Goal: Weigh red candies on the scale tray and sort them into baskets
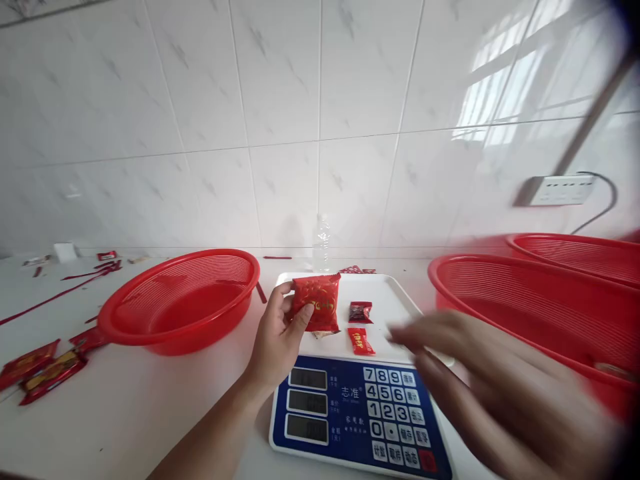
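My left hand [277,340] is closed on a red snack packet [320,297] with yellow printing, thumb in front and fingers behind. It is held upright over the white tray [387,287] of a digital weighing scale [350,413] with a blue keypad panel. Two small wrapped sweets lie on the tray to the right of the packet: a dark one with red ends [361,312] and a red one with yellow print [361,341]. Something pale shows under the packet, mostly hidden. My right hand [475,373] is smeared by motion near the tray's right edge; its fingers are unclear.
A red plastic basket [170,340] stands left of the scale, and another red basket [480,267] to the right with one more behind. A clear bottle [321,243] stands behind the tray. Red packets [53,377] lie at far left. A power strip [563,190] hangs on the tiled wall.
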Available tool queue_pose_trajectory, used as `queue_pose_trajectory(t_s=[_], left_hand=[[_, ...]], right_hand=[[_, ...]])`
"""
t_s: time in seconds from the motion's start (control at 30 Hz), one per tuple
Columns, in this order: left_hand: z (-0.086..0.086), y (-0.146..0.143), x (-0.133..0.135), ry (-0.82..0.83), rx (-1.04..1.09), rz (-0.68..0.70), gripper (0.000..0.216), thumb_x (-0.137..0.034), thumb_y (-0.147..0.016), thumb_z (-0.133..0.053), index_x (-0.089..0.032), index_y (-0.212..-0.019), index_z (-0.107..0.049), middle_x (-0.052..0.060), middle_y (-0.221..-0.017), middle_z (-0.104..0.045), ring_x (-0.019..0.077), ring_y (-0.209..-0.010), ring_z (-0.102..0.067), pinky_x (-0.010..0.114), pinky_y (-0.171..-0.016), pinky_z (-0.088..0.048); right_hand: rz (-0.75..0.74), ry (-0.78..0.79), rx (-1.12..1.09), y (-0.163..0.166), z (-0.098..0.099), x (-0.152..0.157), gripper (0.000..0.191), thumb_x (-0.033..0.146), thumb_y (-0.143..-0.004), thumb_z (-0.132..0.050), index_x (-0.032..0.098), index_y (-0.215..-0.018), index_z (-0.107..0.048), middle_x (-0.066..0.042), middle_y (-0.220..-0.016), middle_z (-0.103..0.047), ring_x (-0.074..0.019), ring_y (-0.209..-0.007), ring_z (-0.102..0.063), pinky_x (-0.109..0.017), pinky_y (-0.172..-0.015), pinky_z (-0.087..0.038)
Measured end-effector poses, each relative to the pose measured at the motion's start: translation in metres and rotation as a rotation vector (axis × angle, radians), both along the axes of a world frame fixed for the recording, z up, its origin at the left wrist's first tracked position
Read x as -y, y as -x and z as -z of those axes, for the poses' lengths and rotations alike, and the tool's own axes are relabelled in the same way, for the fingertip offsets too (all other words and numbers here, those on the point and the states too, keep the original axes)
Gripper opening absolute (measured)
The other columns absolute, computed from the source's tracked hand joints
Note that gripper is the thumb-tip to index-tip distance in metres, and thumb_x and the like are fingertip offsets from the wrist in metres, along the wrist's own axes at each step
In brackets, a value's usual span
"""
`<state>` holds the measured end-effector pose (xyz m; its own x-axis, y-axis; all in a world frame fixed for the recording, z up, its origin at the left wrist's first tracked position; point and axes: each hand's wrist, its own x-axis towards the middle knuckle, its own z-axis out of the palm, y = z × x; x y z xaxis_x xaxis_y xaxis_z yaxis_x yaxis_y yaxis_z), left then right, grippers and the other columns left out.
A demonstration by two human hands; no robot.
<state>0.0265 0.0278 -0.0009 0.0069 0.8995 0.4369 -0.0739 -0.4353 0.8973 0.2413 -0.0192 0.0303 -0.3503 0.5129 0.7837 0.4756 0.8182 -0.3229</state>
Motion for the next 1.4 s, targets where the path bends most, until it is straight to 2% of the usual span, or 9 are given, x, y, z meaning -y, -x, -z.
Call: queue_pose_trajectory(t_s=[0.07,0.2,0.3,0.43,0.53,0.67,0.83,1.13,1.4], left_hand=[[0.002,0.0,0.003,-0.028,-0.108,0.0,0.029,-0.033,-0.095,-0.06,-0.022,-0.119,-0.052,0.009,-0.112,-0.074,0.0228,-0.104,-0.071,0.035,-0.088,-0.056],[0.004,0.001,0.007,-0.098,-0.278,0.017,0.02,-0.029,-0.095,-0.059,-0.024,-0.114,-0.058,0.007,-0.109,-0.075,0.0212,-0.099,-0.072,0.033,-0.084,-0.058],[0.004,0.001,0.009,-0.162,-0.351,0.045,0.017,-0.027,-0.096,-0.057,-0.026,-0.111,-0.064,0.005,-0.106,-0.076,0.0201,-0.096,-0.073,0.031,-0.083,-0.06],[0.006,0.0,0.01,-0.315,-0.45,-0.026,0.024,-0.025,-0.093,-0.061,-0.032,-0.116,-0.066,0.002,-0.108,-0.077,0.019,-0.096,-0.073,0.03,-0.085,-0.06],[0.007,-0.002,0.011,-0.325,-0.486,-0.124,0.028,-0.031,-0.089,-0.067,-0.03,-0.117,-0.067,0.003,-0.11,-0.077,0.0217,-0.099,-0.073,0.033,-0.087,-0.061],[0.004,-0.005,0.013,-0.202,-0.485,-0.095,0.024,-0.035,-0.091,-0.064,-0.026,-0.113,-0.069,0.006,-0.108,-0.077,0.0236,-0.101,-0.073,0.033,-0.085,-0.062],[0.004,-0.008,0.013,-0.105,-0.4,-0.111,0.026,-0.036,-0.091,-0.063,-0.027,-0.114,-0.068,0.006,-0.109,-0.077,0.0242,-0.102,-0.073,0.034,-0.083,-0.062],[0.012,-0.015,0.015,-0.068,-0.277,0.037,0.044,-0.034,-0.095,-0.059,-0.033,-0.137,-0.047,0.007,-0.122,-0.072,0.0231,-0.112,-0.069,0.034,-0.09,-0.06],[0.022,-0.013,0.016,-0.121,-0.26,0.029,0.05,-0.027,-0.094,-0.062,-0.03,-0.141,-0.044,0.008,-0.118,-0.073,0.0242,-0.11,-0.07,0.037,-0.091,-0.059]], right_hand=[[0.103,0.102,-0.082,0.009,0.0,-0.021,0.023,0.034,-0.097,-0.057,0.02,-0.111,-0.068,-0.009,-0.091,-0.073,-0.0191,-0.072,-0.069,-0.029,-0.059,-0.057],[0.048,0.356,-0.161,0.019,0.01,-0.049,0.043,0.048,-0.094,-0.057,0.015,-0.121,-0.062,-0.011,-0.093,-0.071,-0.0209,-0.081,-0.068,-0.03,-0.059,-0.058],[0.005,0.343,-0.198,0.018,0.014,-0.047,0.043,0.05,-0.092,-0.061,0.018,-0.121,-0.062,-0.011,-0.102,-0.068,-0.0203,-0.085,-0.067,-0.031,-0.064,-0.057],[-0.119,0.303,-0.179,0.016,0.016,-0.037,0.028,0.042,-0.097,-0.058,0.019,-0.084,-0.069,-0.005,-0.079,-0.067,-0.016,-0.072,-0.063,-0.027,-0.061,-0.053],[-0.05,0.295,-0.34,0.016,0.022,-0.035,0.029,0.039,-0.096,-0.059,0.019,-0.075,-0.066,-0.003,-0.07,-0.065,-0.0151,-0.065,-0.061,-0.027,-0.059,-0.051],[-0.028,0.421,-0.473,0.015,0.026,-0.036,0.032,0.045,-0.093,-0.06,0.019,-0.075,-0.066,-0.003,-0.068,-0.065,-0.0146,-0.061,-0.06,-0.027,-0.055,-0.05],[-0.023,0.595,-0.377,0.014,0.024,-0.038,0.028,0.048,-0.082,-0.071,0.019,-0.079,-0.07,-0.003,-0.072,-0.07,-0.0174,-0.065,-0.061,-0.029,-0.058,-0.051],[-0.056,0.716,-0.431,0.012,0.025,-0.04,0.035,0.053,-0.083,-0.068,0.019,-0.08,-0.067,-0.004,-0.076,-0.068,-0.0205,-0.073,-0.063,-0.034,-0.067,-0.052],[-0.297,0.925,-0.549,0.013,0.022,-0.042,0.037,0.052,-0.072,-0.081,0.019,-0.075,-0.066,0.0,-0.071,-0.066,-0.0143,-0.063,-0.059,-0.029,-0.063,-0.051]])
